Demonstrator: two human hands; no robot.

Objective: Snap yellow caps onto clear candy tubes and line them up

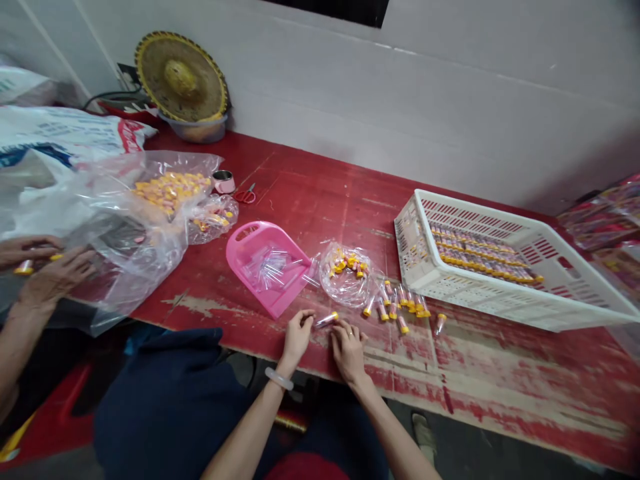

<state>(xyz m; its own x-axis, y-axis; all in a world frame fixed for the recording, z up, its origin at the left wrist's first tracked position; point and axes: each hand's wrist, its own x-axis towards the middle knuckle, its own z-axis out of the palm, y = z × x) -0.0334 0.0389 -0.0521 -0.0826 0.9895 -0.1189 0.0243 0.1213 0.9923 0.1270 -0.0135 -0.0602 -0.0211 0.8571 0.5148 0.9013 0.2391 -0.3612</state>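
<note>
A small clear tube with a yellow cap lies nearly level just above or on the table's front part, between my two hands. My left hand, below a pale bangle, pinches its uncapped end between thumb and fingers. Close to the yellow cap is my right hand, a ring on one finger, its fingers bent and somewhat apart; whether they touch the tube is unclear. Beyond them, a clear plastic bag contains several yellow-capped pieces. Similar filled tubes lie loose to its right. A pink scoop-shaped tray holds clear empty-looking tubes.
A white crate with rows of tubes stands right. Left are a large clear bag of yellow-and-pink pieces, a pink mug and red scissors. At far left, another person's hands hold a yellow-capped tube.
</note>
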